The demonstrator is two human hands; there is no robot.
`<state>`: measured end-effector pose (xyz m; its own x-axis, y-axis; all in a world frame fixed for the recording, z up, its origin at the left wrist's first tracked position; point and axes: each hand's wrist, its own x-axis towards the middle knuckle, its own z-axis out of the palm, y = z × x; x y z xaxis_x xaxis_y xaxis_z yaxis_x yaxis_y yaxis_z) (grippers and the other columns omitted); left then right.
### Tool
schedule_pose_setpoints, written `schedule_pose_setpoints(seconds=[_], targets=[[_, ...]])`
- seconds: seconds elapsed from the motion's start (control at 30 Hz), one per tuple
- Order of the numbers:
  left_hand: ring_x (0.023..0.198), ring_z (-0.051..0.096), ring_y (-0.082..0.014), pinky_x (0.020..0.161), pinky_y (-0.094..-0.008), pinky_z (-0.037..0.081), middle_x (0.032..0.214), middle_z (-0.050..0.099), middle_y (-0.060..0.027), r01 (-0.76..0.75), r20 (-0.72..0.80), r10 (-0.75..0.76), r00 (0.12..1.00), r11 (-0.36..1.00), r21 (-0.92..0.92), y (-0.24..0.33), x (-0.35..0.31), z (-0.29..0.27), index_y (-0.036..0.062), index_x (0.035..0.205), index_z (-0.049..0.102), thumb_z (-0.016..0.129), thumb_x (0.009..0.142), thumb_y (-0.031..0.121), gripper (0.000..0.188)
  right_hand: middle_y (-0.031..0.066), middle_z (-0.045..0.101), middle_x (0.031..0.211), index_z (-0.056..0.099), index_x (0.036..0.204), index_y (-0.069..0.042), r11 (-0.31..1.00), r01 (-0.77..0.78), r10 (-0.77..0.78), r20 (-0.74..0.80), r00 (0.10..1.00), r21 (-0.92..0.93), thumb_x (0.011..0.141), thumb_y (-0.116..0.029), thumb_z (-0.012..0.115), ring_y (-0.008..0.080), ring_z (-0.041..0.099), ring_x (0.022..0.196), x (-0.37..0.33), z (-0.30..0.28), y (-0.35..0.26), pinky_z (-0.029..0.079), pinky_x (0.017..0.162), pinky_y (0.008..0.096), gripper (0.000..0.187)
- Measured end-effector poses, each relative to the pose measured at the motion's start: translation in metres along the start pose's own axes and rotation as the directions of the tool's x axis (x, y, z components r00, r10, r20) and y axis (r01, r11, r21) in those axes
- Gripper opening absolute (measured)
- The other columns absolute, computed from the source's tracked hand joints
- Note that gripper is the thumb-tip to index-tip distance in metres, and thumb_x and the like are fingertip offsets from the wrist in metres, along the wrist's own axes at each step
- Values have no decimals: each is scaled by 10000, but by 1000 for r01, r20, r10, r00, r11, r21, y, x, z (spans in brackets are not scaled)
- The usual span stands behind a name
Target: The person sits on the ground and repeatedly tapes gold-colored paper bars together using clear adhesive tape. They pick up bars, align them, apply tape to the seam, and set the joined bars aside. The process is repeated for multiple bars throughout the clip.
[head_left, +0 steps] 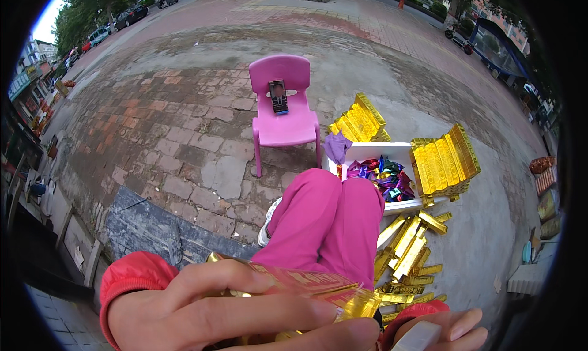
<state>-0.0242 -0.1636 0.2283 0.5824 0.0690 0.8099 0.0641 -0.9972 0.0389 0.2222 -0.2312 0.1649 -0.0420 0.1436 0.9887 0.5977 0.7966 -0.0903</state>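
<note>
My left hand, at the lower edge, is closed over a shiny gold package with red print and a clear plastic wrap. Its fingers lie across the front of the package, above my lap. At the lower right is my right hand, its fingers bent and pointing right. A pale grey, smooth piece lies against those fingers; its kind does not show, and the frame cuts off part of this hand. Close by, several gold foil bars are heaped loosely on the ground beside my right leg.
A white foam box beside my knees holds colourful foil pieces. Stacked gold bars rest at its right, with another gold stack behind. A pink chair carries a phone. A dark mat lies left.
</note>
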Motion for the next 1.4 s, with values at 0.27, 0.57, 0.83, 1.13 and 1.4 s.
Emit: schedule_pose_setpoints(seconds=[0.27, 0.57, 0.83, 1.13, 1.4], targets=[[960, 631, -324, 662, -369, 521, 1200, 655, -266, -76, -66, 76, 995, 997, 7, -2, -20, 6, 117, 1191, 647, 724, 797, 157, 404, -125, 418, 696, 513, 677, -350, 994, 100, -86, -282, 956, 36, 751, -372, 766, 111, 405, 823, -12, 19, 6, 319, 834, 340, 265], [951, 631, -318, 654, -369, 521, 1184, 662, -262, -24, -25, 22, 999, 997, -78, -4, -17, 1, 129, 1202, 642, 725, 805, 163, 407, -98, 443, 735, 519, 764, -275, 997, 67, -53, -292, 955, 39, 758, -304, 751, 126, 427, 837, -28, 17, 6, 348, 855, 352, 234], [978, 640, -331, 721, -390, 529, 1211, 653, -275, 31, -35, -32, 999, 999, -6, -3, -13, 4, 90, 1190, 633, 740, 830, 198, 390, -1, 558, 855, 682, 895, -149, 992, -69, 66, 26, 997, 107, 732, -235, 847, 178, 504, 901, -1, -19, 33, 411, 877, 383, 247], [1376, 469, -378, 1136, -468, 340, 1542, 413, -248, 547, 355, -423, 834, 723, -423, -82, -43, 18, 88, 1348, 552, 981, 628, 263, 857, 18, 719, 1033, 702, 1079, 9, 48, -996, 481, 875, -45, -77, 977, -126, 642, 94, 643, 966, -82, 117, 131, 525, 868, 281, 180], [1503, 324, -323, 1172, -432, 317, 1609, 318, -257, 717, 666, -392, 635, 621, -318, -86, -74, 42, 43, 1390, 486, 900, 759, 209, 773, 50, 723, 1105, 683, 1236, -2, -244, -970, 213, 976, -44, 9, 1020, -136, 597, 114, 673, 974, -141, 112, 108, 557, 856, 284, 268]])
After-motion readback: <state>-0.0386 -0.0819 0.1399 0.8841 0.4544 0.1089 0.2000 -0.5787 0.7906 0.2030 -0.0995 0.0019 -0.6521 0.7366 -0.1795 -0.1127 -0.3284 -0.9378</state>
